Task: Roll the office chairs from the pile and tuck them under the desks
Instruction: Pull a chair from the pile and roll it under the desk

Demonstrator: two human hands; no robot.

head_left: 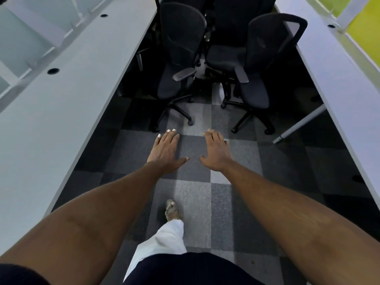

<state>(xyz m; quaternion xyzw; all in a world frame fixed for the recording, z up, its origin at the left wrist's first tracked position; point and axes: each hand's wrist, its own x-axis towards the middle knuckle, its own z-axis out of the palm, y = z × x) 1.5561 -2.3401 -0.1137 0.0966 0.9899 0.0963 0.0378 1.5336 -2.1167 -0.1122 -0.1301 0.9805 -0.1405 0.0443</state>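
Two hands, left hand [167,150] and right hand [216,152], extend flat and spread, palms down, gripping nothing. Black office chairs [181,58] with mesh backs and grey padded armrests cluster ahead on checkered grey carpet [197,202], between smooth pale desks [61,95]. No legible writing.

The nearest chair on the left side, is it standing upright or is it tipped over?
Upright. The left chair rests its wheeled base on the carpet, with its backrest rising above the seat.
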